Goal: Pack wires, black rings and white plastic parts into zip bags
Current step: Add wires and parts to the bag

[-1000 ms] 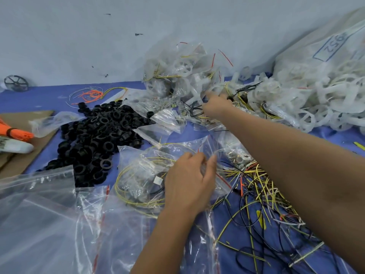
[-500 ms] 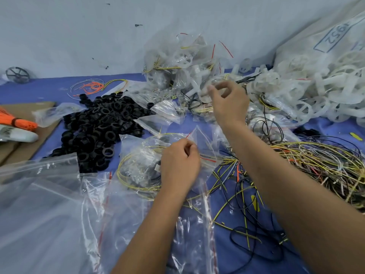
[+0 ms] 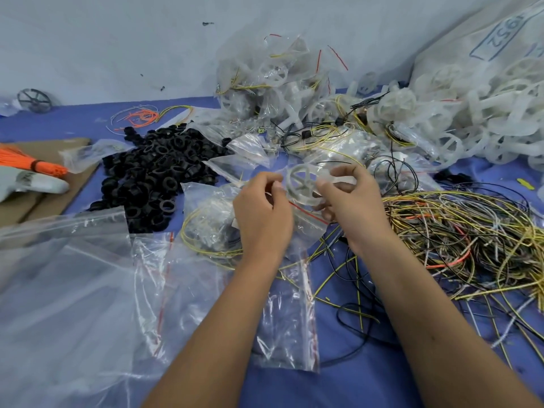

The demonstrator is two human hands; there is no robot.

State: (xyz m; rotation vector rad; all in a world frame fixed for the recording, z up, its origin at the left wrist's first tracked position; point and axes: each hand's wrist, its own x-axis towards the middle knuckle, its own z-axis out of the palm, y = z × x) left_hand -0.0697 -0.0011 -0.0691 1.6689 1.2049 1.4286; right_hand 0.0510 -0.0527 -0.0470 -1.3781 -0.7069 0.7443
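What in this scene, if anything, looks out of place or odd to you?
One dark spoked wheel sits alone by the wall at far left, apart from the white plastic wheels heaped at right, and it is the only dark one. The loose wires at right are badly tangled.

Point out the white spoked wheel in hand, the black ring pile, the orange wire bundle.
white spoked wheel (image 3: 300, 184), head view, on its hub.
black ring pile (image 3: 159, 172), head view, pile centre.
orange wire bundle (image 3: 26, 164), head view, mid-strands.
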